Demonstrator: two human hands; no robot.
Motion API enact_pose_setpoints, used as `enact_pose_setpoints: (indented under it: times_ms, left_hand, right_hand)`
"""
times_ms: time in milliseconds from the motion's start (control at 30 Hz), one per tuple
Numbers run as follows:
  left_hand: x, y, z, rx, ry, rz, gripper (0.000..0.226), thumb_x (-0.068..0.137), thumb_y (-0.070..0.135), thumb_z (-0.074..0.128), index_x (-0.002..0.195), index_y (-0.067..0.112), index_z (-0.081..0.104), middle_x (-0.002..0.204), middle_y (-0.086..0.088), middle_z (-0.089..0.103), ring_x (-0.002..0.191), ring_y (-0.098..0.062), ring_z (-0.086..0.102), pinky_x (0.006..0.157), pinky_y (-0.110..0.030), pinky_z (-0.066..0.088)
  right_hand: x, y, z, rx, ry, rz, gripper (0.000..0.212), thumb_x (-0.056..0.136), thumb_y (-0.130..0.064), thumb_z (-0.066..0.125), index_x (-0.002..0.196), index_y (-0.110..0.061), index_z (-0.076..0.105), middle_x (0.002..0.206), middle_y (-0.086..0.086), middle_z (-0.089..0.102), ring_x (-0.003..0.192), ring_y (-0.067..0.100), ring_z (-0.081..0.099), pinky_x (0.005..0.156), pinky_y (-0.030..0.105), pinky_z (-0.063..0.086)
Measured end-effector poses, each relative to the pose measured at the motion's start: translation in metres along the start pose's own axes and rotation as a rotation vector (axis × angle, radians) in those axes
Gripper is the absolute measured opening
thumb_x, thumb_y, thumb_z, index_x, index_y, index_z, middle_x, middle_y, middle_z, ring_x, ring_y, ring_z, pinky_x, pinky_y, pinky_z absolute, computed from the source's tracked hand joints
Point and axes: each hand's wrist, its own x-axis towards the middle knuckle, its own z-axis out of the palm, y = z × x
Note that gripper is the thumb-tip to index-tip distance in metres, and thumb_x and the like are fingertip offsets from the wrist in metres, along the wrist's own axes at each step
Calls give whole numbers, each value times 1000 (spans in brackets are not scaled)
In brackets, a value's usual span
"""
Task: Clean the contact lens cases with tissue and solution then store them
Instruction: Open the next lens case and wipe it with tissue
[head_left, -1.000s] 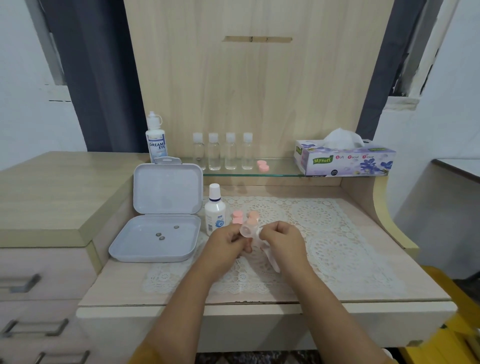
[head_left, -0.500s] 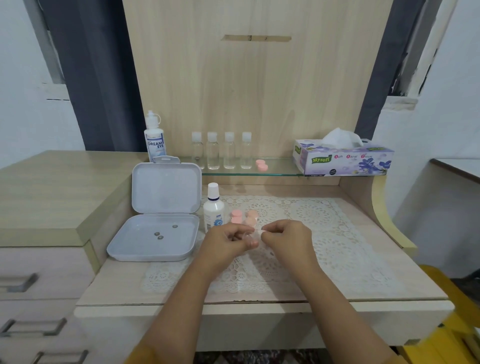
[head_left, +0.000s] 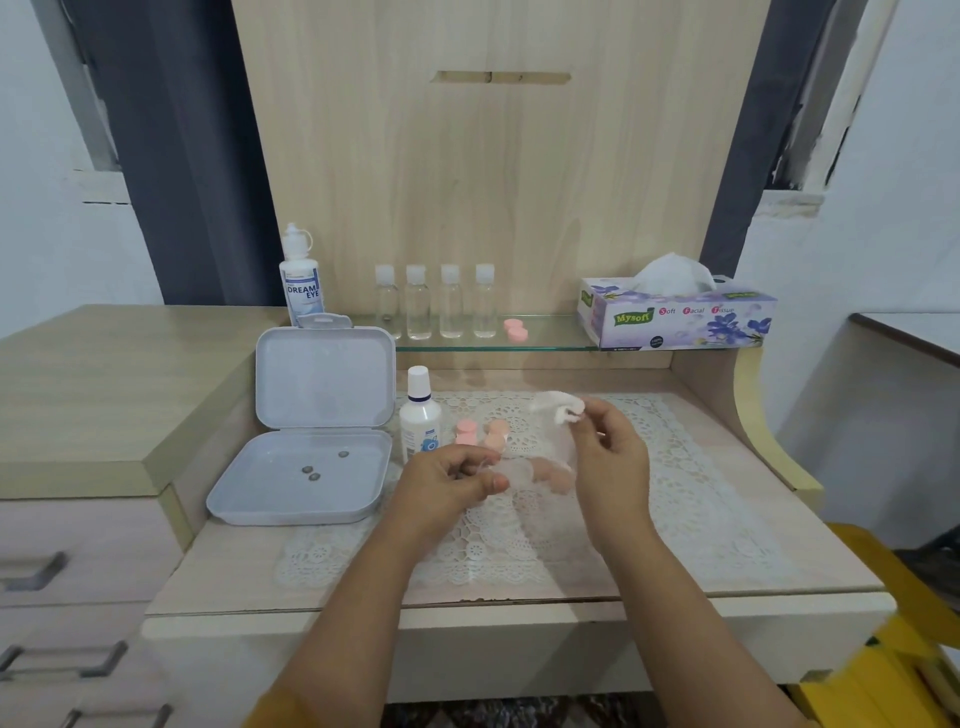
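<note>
Both forearms reach forward over the surface (head_left: 701, 519), above a white lace mat (head_left: 649, 467). The left hand (head_left: 447, 480) sits low, fingers curled, thumb and fingertips pinching a clear contact lens case (head_left: 514, 473), which is blurred. The right hand (head_left: 610, 462) is raised slightly higher, its fingers pinching a crumpled white tissue (head_left: 558, 410) at the upper end; thin tissue hangs down in front of the palm toward the case.

Just behind the left hand, two pink caps (head_left: 480, 434) stand on the mat beside a small white bottle (head_left: 420, 415) whose label is not readable. An open grey storage box (head_left: 306, 467) lies to the left, lid upright.

On the glass shelf (head_left: 550, 340): a solution bottle (head_left: 301, 283) labelled "DREAM EYE", four clear bottles (head_left: 434, 304) with white caps, two more pink caps (head_left: 516, 331), and a tissue box (head_left: 675, 317) printed "Mysoft" and "Soft Facial Tissue".
</note>
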Motion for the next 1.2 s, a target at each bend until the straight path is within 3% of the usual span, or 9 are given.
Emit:
enact_pose_setpoints:
  times_ms: [200,333,467,600,667,800,900,1033,1200]
  left_hand:
    - [0,0,-1,-5,-8,-10,21,73,8,79,93,15,74,70,5,59,71,-11,59,73,-25,55]
    - [-1,0,-2,5,-18,-5,22,75,8,78,95,14,72,59,15,60,65,-3,60,71,-21,54]
    - [0,-1,-2,-1,0,-2,21,76,9,77,96,15,73,63,11,62,63,-4,60,68,-19,52]
    - [1,-1,-2,-9,43,1,14,80,11,74,94,13,72,68,2,66,61,-6,59,65,-20,51]
    - [2,-1,-2,0,59,6,11,82,12,72,93,14,71,72,-3,67,61,-7,59,63,-20,51]
    - [0,-2,-3,23,41,9,8,83,10,71,89,15,70,68,-3,65,60,-7,57,63,-21,50]
    - [0,-3,-2,40,18,7,7,83,9,71,88,13,70,66,-1,63,59,-8,56,64,-21,50]
    - [1,-5,-2,54,12,7,8,81,10,73,88,14,71,65,0,62,60,-9,56,66,-25,50]
    - [2,-5,-2,47,36,18,10,84,11,71,89,20,70,69,-2,62,61,-8,56,68,-25,50]
  right_hand:
    - [-6,-3,16,215,25,154,15,92,-5,52,94,-19,57,97,10,63,77,19,55,67,38,47]
    - [-8,6,15,202,-48,129,20,92,-3,54,89,-21,64,87,2,62,74,18,55,67,38,46]
    - [-10,18,6,-4,-123,3,26,90,-7,61,83,-30,71,95,-1,70,85,15,64,76,30,52]
    - [-17,28,1,-350,-288,-215,32,88,-3,59,109,-24,69,111,-20,61,102,-6,54,91,10,40]
    - [-18,35,2,-542,-326,-383,34,86,-2,61,116,-16,68,120,-12,57,105,-5,50,90,2,33]
    - [-19,50,10,-815,-259,-676,14,76,3,72,88,-5,72,106,10,65,83,24,65,59,30,56]
    - [-16,55,13,-884,-259,-694,10,74,4,72,78,-3,66,91,7,59,70,22,57,46,34,51]
    - [-12,60,11,-869,-305,-693,16,72,6,74,81,-3,64,89,7,57,70,20,55,51,30,49]
    - [-12,45,4,-555,-299,-318,5,86,-7,67,85,-12,66,94,-9,58,81,2,54,71,12,41]
